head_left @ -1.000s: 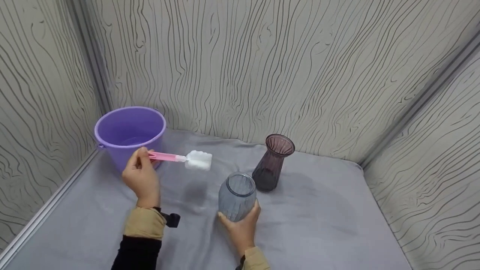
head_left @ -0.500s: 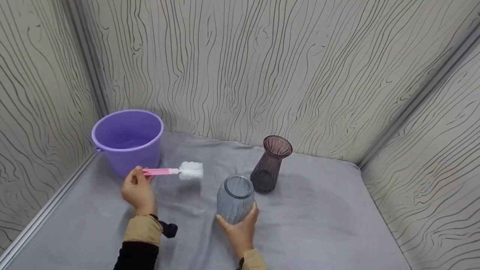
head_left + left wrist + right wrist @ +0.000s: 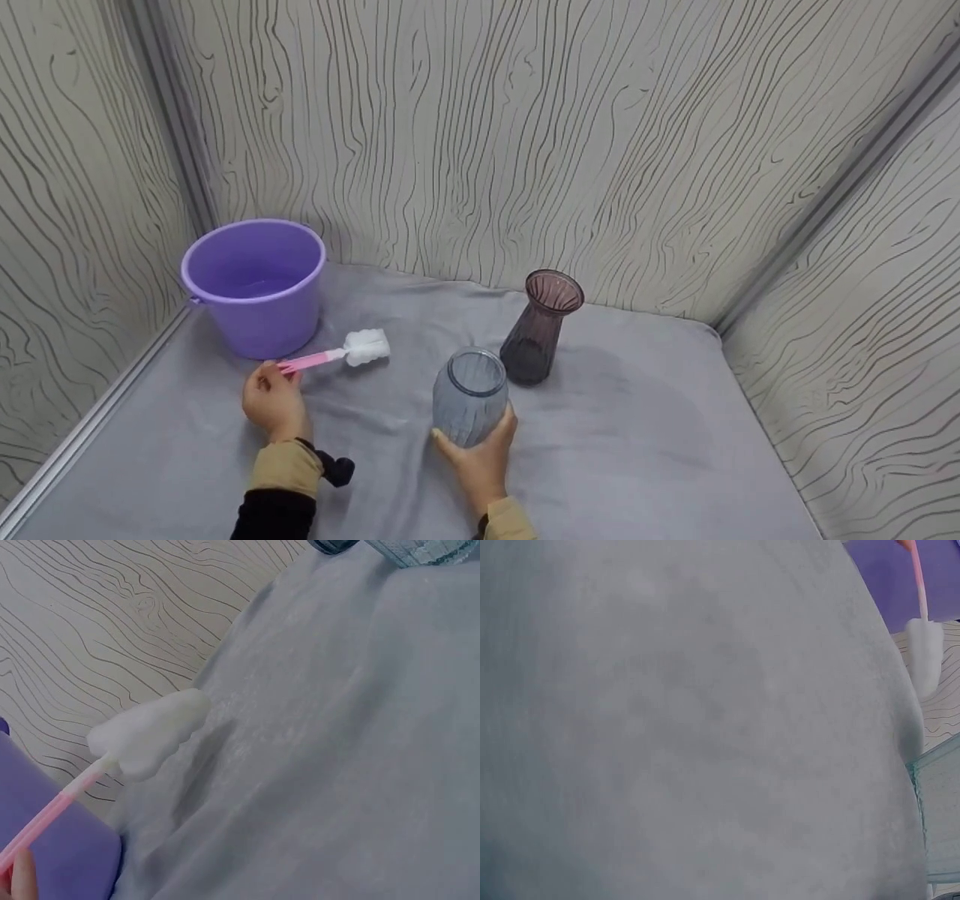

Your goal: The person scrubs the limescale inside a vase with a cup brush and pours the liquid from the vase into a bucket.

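My left hand (image 3: 275, 403) pinches the pink handle of a sponge bottle brush (image 3: 366, 347) by its end. The white sponge head points right, low over the cloth, and a shadow lies beside it in the left wrist view. Around the lower part of a blue-grey ribbed glass vase (image 3: 470, 397), my right hand (image 3: 484, 461) holds with the thumb on its left side and fingers on its right. The vase stands mouth up. Only part of the vase (image 3: 939, 810) shows at the edge of the right wrist view, where the hand itself is hidden.
A purple bucket (image 3: 274, 326) stands at the back left, just beyond the left hand. Behind the blue-grey vase is a purple flared glass vase (image 3: 534, 337). Grey cloth (image 3: 637, 435) covers the table, and wood-patterned panels (image 3: 450, 135) enclose it at the back and sides.
My left hand has come down and toward me with the brush, whose sponge head has shifted left and away from the blue-grey vase. The right hand keeps its hold in place.
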Demonstrator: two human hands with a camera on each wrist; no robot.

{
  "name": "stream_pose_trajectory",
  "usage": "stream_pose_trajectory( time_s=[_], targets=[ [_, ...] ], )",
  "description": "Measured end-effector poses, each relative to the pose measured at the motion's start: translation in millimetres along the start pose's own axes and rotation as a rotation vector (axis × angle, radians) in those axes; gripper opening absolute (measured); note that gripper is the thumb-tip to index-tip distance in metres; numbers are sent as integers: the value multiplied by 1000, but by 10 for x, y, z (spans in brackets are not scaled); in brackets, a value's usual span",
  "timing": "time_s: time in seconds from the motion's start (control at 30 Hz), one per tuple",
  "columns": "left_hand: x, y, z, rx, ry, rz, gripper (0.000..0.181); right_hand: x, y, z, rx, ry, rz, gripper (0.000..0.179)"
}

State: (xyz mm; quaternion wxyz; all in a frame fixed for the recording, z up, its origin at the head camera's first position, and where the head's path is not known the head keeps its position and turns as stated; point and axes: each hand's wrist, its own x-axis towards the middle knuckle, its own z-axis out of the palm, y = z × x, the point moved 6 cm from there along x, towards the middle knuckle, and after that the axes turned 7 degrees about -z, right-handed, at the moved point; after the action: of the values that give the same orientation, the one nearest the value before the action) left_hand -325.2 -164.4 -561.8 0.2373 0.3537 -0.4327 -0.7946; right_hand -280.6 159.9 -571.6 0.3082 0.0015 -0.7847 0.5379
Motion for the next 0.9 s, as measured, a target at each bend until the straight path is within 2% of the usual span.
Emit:
stream_pose_trajectory(
  time_s=[0.13,0.37,0.53,0.73,0.9],
  targets=[
    [40,-82,-45,-30,8,-54,40,2,19,13,-19,-5,16,119],
    [107,-186,-94,-52,20,-93,44,-8,17,7,-49,-4,18,121],
    [139,-246,-150,-35,14,-132,46,-23,13,2,-40,-3,11,120],
    [152,-266,-197,-11,1,-104,45,-20,4,4,-49,-8,3,119],
    [176,-284,-223,75,-8,-61,40,-15,-4,-3,-60,-4,-8,119]
  ],
)
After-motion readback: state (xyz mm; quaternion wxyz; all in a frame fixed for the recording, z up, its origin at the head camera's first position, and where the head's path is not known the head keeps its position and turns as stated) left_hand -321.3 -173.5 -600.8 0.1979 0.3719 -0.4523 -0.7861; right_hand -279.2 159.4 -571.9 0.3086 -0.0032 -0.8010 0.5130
